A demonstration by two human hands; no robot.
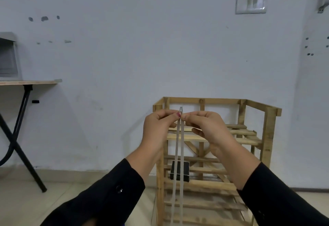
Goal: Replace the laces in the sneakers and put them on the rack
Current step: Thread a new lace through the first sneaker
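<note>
A pale flat lace hangs in two strands from my raised hands down past the bottom edge of the view. My left hand and my right hand meet fingertip to fingertip and both pinch the two lace ends, whose tips stick up just above the fingers. Behind the hands stands the wooden slatted rack against the wall. No sneaker is in view.
A small black box sits on a lower rack shelf. At the far left is a folding table with black crossed legs and a grey object on top. A white wall with a switch plate is behind; beige floor below.
</note>
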